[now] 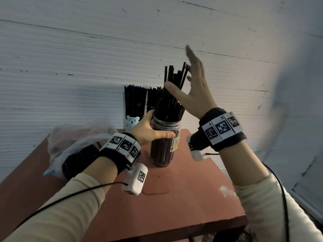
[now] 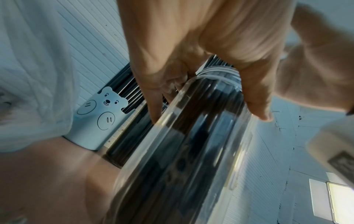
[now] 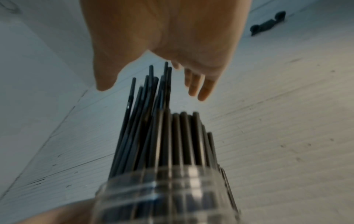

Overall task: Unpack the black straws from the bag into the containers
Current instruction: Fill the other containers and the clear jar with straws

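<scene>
A clear plastic jar full of black straws stands on the red-brown table. My left hand grips the jar just under its neck, thumb across the front; the left wrist view shows the fingers curled round the jar. My right hand is spread flat beside the tall straw tips, thumb in front of them, holding nothing. In the right wrist view the open palm hovers over the straws. A clear plastic bag lies at the left.
A light blue bear-printed cup filled with straws and a second dark container stand behind the jar against the white ribbed wall. The table's right edge runs close to my right forearm. A small scrap lies on the table.
</scene>
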A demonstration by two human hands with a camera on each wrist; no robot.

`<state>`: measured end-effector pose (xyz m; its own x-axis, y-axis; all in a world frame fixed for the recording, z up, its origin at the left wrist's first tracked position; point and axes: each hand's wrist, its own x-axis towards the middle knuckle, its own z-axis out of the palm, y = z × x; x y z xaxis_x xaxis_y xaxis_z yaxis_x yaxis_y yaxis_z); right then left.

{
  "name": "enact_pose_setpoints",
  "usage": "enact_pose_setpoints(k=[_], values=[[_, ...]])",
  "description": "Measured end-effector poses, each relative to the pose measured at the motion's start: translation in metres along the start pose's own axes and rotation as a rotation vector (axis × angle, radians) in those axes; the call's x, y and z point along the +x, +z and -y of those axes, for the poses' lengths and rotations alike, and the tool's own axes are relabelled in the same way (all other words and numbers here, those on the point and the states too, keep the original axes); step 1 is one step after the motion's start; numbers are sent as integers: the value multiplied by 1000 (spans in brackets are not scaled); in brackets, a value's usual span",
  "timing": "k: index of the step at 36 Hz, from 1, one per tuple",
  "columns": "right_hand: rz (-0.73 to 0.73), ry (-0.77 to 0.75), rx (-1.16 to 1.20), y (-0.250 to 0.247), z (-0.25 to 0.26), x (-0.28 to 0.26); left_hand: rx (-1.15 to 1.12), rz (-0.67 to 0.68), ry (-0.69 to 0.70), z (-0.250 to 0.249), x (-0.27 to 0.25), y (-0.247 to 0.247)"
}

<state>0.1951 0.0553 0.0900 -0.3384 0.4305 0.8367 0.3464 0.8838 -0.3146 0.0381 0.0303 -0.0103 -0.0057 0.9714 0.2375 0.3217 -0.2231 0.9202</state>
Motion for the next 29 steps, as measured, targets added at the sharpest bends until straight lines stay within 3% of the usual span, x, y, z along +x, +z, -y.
enact_pose_setpoints(k=[3,9,13,16,22,29], values=[[53,-116,-130,5,0,-4,1,-13,7,-2,-1,1],[155,-64,-159,19,-7,-41,13,-16,7,-1,-5,2],[95,-34,-119,13,-2,-42,29,-24,-1,-3,-7,2],[49,-98,-96,9,4,-28,41,-29,-8,-5,-8,3],[202,-140,-174,10,4,-6,60,-27,-9,-8,-9,2],[229,-109,-191,21,-8,-42,103,56,-5,-3,-7,-4]])
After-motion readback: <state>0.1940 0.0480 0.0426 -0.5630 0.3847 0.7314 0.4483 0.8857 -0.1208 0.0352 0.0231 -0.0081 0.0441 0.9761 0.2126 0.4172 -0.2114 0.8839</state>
